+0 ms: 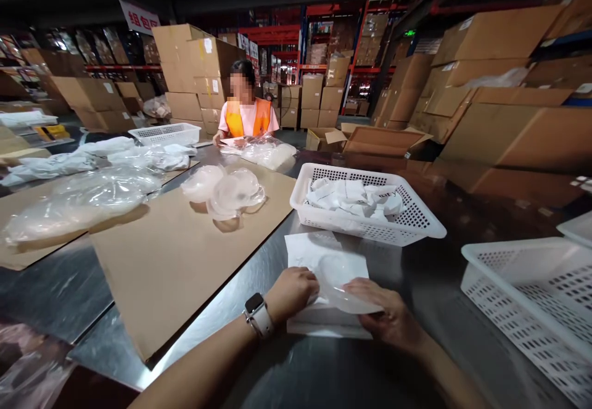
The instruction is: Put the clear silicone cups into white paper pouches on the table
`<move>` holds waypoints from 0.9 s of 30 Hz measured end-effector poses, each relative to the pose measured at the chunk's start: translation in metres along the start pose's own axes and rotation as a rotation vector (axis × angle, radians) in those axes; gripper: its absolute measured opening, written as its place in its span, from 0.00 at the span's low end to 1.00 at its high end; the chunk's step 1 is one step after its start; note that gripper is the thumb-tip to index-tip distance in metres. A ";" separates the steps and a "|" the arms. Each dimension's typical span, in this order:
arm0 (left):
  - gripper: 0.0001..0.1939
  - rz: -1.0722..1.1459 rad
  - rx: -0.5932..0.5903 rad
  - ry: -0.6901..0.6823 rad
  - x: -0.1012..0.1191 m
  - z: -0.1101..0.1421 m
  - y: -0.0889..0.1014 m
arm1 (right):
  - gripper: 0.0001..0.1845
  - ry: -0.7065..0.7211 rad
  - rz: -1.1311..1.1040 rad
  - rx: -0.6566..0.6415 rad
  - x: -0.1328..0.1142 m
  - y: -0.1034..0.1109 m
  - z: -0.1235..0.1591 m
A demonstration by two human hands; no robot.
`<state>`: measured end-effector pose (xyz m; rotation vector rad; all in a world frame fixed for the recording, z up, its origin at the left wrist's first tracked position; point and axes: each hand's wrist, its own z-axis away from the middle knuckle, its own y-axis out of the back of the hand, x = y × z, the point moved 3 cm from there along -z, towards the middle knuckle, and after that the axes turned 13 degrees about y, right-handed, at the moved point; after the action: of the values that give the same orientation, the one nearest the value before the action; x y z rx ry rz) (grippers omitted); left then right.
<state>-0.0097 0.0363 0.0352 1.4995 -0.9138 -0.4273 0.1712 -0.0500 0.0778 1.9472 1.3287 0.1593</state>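
Observation:
A frosted, translucent shallow bowl (pixel 340 276) lies tilted on sheets of white paper (pixel 300 245) in front of me. My right hand (pixel 386 310) grips the bowl's near right rim, fingers over it and the thumb lower down. On the other side my left hand (pixel 296 289), wearing a watch (pixel 255 310) at the wrist, is closed at the left part of the paper, beside the bowl. Its curled fingertips are partly hidden. Several similar frosted bowls (pixel 234 193) rest on the brown cardboard sheet (pixel 185 261) at the left.
A white perforated basket (pixel 370 231) with paper-wrapped bundles (pixel 351 198) stands just beyond the paper. Another white basket (pixel 513 267) is at the right. Clear plastic bags (pixel 87 196) lie at the left. Across the metal table sits a person in an orange vest (pixel 254 119).

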 end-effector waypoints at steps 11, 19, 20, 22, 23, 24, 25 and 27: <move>0.07 -0.065 -0.027 -0.032 0.005 0.005 0.007 | 0.19 -0.768 -0.347 0.561 0.029 0.018 0.016; 0.16 0.147 -0.014 0.076 0.004 0.005 0.004 | 0.21 -0.073 -0.238 -0.061 -0.015 -0.002 0.000; 0.20 0.194 0.000 0.069 0.003 0.006 0.005 | 0.23 0.056 -0.230 -0.141 -0.022 -0.009 -0.004; 0.25 0.225 0.052 0.072 0.002 0.006 0.008 | 0.23 0.238 -0.117 -0.221 -0.027 -0.017 -0.010; 0.26 0.205 0.083 0.086 0.002 0.007 0.009 | 0.22 0.250 -0.041 -0.217 -0.026 -0.018 -0.011; 0.26 0.171 0.109 0.097 0.002 0.007 0.010 | 0.20 0.237 0.017 -0.216 -0.024 -0.019 -0.012; 0.27 0.132 0.125 0.101 0.004 0.007 0.011 | 0.19 0.222 0.049 -0.220 -0.022 -0.019 -0.011; 0.29 0.070 0.129 0.088 0.008 0.008 0.013 | 0.20 0.195 0.043 -0.227 -0.019 -0.019 -0.009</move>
<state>-0.0147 0.0261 0.0486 1.5850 -0.9355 -0.2529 0.1442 -0.0578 0.0777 1.8028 1.3289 0.5110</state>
